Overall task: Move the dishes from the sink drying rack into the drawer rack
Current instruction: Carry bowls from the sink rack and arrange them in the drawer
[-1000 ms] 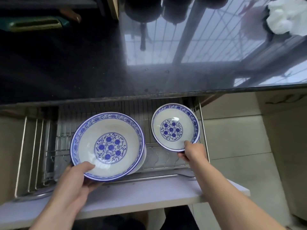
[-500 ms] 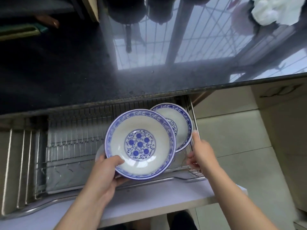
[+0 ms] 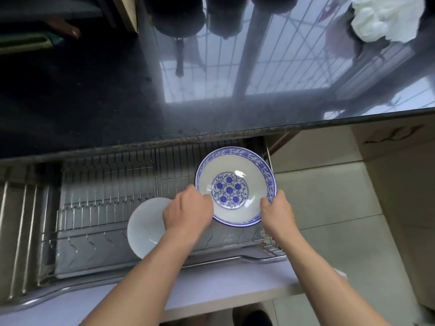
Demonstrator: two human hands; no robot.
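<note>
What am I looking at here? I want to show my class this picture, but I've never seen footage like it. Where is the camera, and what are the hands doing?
There is no machine: a person wears a wide-angle camera on the head, looking down at their own bare arms. The view bends at the edges because of that lens.

Below a dark shiny countertop, a wire drawer rack is pulled out. The left hand and the right hand each have a grip on an edge of a blue-and-white patterned plate, held at the rack's right end. Whether another dish stands behind it cannot be seen. A plain white dish sits in the rack, partly hidden by the left arm. A white cloth lies on the counter, far right.
</note>
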